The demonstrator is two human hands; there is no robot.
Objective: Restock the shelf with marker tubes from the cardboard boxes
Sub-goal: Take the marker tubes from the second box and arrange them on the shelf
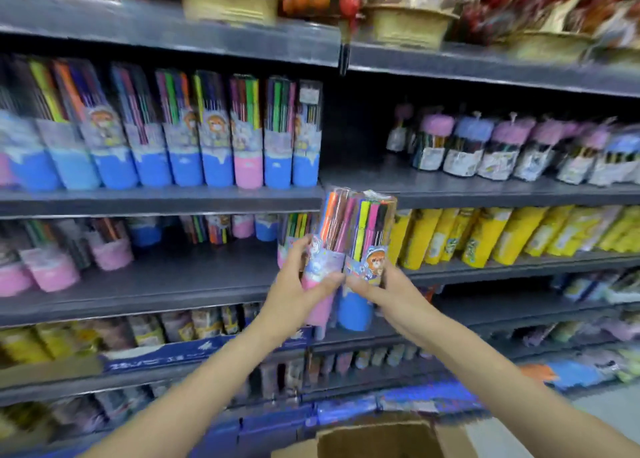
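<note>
Grey shelf [173, 201] stocked along its front edge to the right end. Left hand [294, 284] grips pink tube [320, 260]; right hand [381, 289] grips blue tube [360, 267], both held before the shelves. Recommend keeping tubes upright, seating them singly behind the edge.

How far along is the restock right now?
Done: the upper shelf row of marker tubes looks full. In hand: left hand holds a pink-based tube, right hand a blue-based tube. Left: the sparse shelf below, with the cardboard box open.
</note>
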